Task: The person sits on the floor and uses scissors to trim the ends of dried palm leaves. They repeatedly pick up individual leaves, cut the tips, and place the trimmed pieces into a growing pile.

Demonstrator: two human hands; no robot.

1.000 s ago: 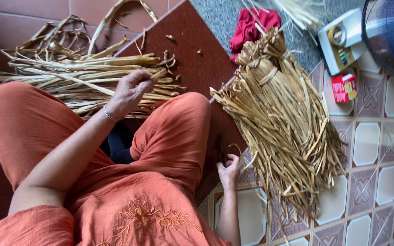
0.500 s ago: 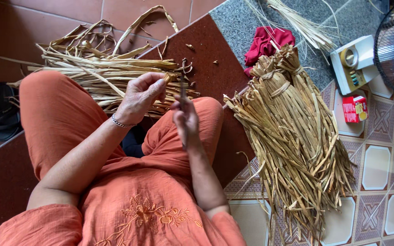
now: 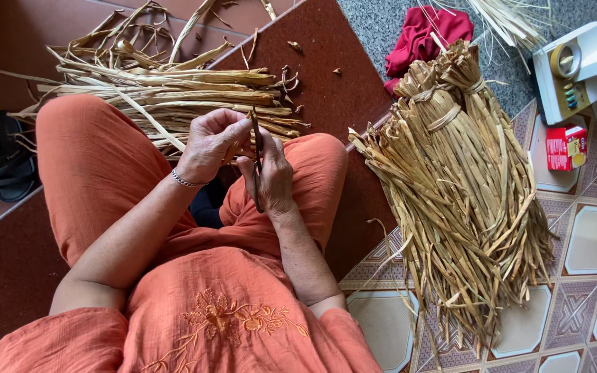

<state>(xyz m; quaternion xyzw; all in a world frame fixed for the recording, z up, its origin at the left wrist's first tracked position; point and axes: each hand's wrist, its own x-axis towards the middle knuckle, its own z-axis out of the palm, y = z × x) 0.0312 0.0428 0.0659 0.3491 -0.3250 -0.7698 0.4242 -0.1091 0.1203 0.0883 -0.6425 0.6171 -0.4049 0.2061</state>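
Both hands raised together over lap, fingers curled

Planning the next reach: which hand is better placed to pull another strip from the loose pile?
Left. The left hand sits beside the loose pile; the right hand is farther off, gripping a dark thin tool.

We are seeing two items, both sitting at the far right on the patterned tiles. A small red box with a yellow patch is lying just right of the bundled dried leaves. Above it a white boxy device is resting, tilted, showing a round yellowish dial and a few coloured buttons. We are spotting no signs or screens.
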